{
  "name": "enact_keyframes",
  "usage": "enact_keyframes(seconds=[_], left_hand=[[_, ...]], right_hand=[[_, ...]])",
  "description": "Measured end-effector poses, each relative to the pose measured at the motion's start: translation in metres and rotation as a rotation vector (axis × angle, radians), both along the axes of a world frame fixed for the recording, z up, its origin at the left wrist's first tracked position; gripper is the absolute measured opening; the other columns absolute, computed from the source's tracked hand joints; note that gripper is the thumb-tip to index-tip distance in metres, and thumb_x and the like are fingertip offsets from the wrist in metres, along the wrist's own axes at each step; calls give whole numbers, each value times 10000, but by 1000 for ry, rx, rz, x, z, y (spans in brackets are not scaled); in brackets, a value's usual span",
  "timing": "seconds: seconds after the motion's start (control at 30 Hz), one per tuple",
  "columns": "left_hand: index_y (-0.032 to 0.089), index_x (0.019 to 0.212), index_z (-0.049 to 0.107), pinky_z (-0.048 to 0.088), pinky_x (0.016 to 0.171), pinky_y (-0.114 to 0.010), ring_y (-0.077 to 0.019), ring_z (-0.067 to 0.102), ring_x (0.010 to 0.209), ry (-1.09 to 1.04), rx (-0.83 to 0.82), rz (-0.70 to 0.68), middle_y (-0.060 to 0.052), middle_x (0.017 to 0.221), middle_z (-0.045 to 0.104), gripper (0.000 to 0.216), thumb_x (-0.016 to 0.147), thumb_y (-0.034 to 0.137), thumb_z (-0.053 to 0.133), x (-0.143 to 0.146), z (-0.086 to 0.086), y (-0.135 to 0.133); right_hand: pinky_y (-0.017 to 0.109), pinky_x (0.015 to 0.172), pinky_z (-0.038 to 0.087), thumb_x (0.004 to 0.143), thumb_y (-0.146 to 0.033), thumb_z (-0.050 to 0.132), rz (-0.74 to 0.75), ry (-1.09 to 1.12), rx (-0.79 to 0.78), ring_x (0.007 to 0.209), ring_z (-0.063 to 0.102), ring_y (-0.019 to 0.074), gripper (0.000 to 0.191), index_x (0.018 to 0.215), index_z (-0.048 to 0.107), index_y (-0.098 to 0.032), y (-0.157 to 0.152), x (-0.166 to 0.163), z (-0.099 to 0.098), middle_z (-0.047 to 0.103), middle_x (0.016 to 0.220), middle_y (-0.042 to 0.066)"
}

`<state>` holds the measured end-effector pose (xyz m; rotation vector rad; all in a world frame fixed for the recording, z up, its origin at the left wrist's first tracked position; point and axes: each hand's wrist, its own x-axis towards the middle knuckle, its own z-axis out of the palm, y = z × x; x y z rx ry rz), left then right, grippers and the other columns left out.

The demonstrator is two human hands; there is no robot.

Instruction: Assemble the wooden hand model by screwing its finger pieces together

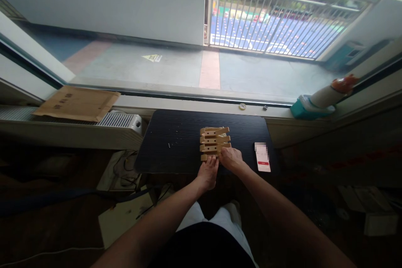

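A light wooden slatted piece (211, 141) lies on the black table (163, 134). Several parallel bars with small dark holes make it up, and their left ends are rounded. My left hand (208, 172) holds the bar nearest to me, fingertips bent over its top. At the right end of the near bars, my right hand (231, 159) is closed, its fingers curled against the wood and covering that corner. Whether anything small is inside the right hand's grip is hidden.
A phone (263, 157) lies on the table's right side. Small white scraps (169, 145) lie at left. Behind, a tape roll (242, 106) and a teal container (309, 109) stand on the sill. A brown envelope (77, 102) covers part of the radiator (125, 119).
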<state>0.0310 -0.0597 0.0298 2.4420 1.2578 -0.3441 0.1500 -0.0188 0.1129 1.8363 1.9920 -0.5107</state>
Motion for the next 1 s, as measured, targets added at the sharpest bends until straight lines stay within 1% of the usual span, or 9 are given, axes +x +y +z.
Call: enact_keyframes(seconds=[0.07,0.17,0.27,0.37,0.53,0.67,0.8,0.9,1.0], left_hand=[[78,1395,300,370,1015,-421,-346,268,1336,-3,-7,-3,-195,1468,298,842,633,227,625,0,2,1],[107,1399,289,355,1030,-432,-344,246,1348,-7,-25,9,-184,1478,279,847,635,238,631,-1,2,1],[120,1375,316,333,1053,-425,-328,241,1347,-18,-30,17,-173,1471,288,804,644,248,626,-2,1,0],[126,1359,330,342,1044,-418,-323,252,1336,-33,-19,18,-169,1456,307,773,649,236,614,-2,0,0],[92,1380,297,320,1061,-429,-339,224,1354,-26,-44,20,-196,1481,258,807,650,227,613,-1,-1,-1],[97,1395,273,313,1063,-438,-345,204,1362,-17,-37,20,-196,1480,256,841,646,246,626,0,-2,-1],[88,1374,307,337,1041,-422,-340,244,1338,-29,-11,14,-195,1467,276,821,639,252,634,0,-2,0],[120,1368,321,344,1036,-418,-330,254,1338,-24,-22,16,-174,1470,284,819,627,253,644,-1,-1,1],[100,1367,320,352,1031,-421,-335,261,1332,-22,-15,4,-184,1469,281,830,617,249,645,-1,0,1]], right_hand=[[305,739,497,902,-230,442,49,4,7,927,677,238,284,1014,689,-144,0,1,6,716,993,151],[322,762,497,893,-140,440,167,28,15,940,673,254,275,992,697,-127,-2,1,11,713,989,161],[308,780,492,883,-79,430,273,65,9,950,667,254,290,922,717,-103,-3,-1,10,710,979,180],[298,786,494,884,-72,428,311,90,5,948,667,251,293,919,718,-89,-2,-2,8,711,963,189],[293,804,491,894,-102,427,246,92,8,972,662,240,294,993,704,-104,-1,2,6,711,1003,170],[276,755,499,899,-161,427,102,47,-14,919,680,225,295,969,712,-128,-3,-2,-1,724,960,156],[257,710,499,917,-212,388,-23,-8,-26,908,685,216,342,966,717,-133,0,-10,-8,719,970,173],[264,718,501,917,-229,400,-14,-15,-29,907,686,214,333,979,715,-141,2,-10,-3,722,972,164],[282,746,500,905,-189,434,82,4,-13,924,681,225,294,1004,706,-140,0,-7,7,721,986,151]])
